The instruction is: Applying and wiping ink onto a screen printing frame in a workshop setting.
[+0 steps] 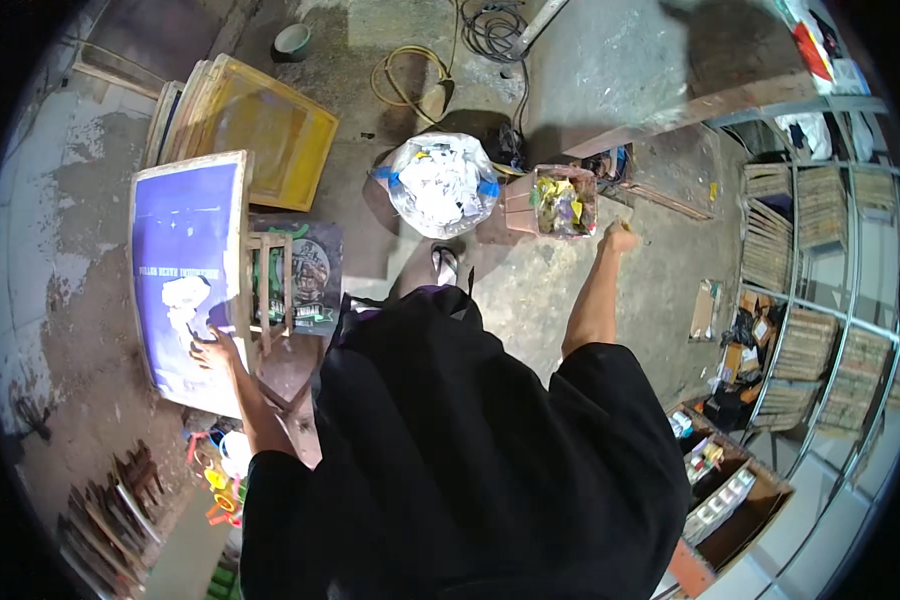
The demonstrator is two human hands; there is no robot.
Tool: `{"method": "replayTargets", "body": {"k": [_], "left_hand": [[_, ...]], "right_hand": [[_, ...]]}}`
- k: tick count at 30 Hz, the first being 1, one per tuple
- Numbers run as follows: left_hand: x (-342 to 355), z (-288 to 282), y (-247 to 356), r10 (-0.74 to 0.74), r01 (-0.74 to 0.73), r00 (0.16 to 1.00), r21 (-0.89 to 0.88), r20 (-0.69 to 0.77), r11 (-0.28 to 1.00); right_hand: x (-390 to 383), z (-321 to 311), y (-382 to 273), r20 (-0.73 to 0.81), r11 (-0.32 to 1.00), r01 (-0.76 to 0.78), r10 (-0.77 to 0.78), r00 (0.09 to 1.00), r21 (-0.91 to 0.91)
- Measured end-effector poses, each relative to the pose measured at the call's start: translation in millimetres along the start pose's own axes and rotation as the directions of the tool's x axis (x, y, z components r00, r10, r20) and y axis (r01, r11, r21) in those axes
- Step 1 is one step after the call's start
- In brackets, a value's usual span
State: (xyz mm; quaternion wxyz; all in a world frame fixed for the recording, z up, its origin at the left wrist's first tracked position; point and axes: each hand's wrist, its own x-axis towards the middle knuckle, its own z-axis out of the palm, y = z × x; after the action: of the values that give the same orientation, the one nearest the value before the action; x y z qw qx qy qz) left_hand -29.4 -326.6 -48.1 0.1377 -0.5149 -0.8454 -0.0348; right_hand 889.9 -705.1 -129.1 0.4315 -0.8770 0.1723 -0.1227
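Observation:
On the left stands a framed purple screen [185,225] with a pale wooden border and a white patch [187,295] on its face. My left hand [215,350] is at the lower part of this screen, fingers spread, just below the white patch. Whether its fingertips press on the surface I cannot tell. My right arm reaches forward, and my right hand [621,238] is closed beside a pinkish square bin [520,213] full of coloured scraps. What the curled fingers hold, if anything, is hidden. Left of that bin stands a translucent sack [402,205] stuffed with white crumpled waste.
Yellow-meshed frames [270,130] lean behind the purple screen. A hose [375,85] and dark cables [492,35] lie on the far floor. To the right stands a metal rack [795,275] of stacked frames, with an open wooden box [735,520] nearer me.

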Motion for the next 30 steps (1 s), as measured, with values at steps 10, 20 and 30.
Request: {"method": "replayTargets", "body": {"k": [10, 20, 30], "left_hand": [[-97, -101, -24, -0.181, 0.174, 0.983, 0.137, 0.037, 0.975], [-127, -141, -30, -0.322, 0.315, 0.944, 0.098, 0.065, 0.944], [-63, -92, 10, -0.243, 0.235, 0.969, -0.433, 0.038, 0.87]], "right_hand": [[68, 40, 48, 0.509, 0.622, 0.555, -0.275, 0.815, -0.552], [0, 105, 15, 0.448, 0.823, 0.351, -0.134, 0.884, -0.447], [-159, 184, -33, 0.619, 0.277, 0.956, -0.77, 0.157, 0.101]]}}
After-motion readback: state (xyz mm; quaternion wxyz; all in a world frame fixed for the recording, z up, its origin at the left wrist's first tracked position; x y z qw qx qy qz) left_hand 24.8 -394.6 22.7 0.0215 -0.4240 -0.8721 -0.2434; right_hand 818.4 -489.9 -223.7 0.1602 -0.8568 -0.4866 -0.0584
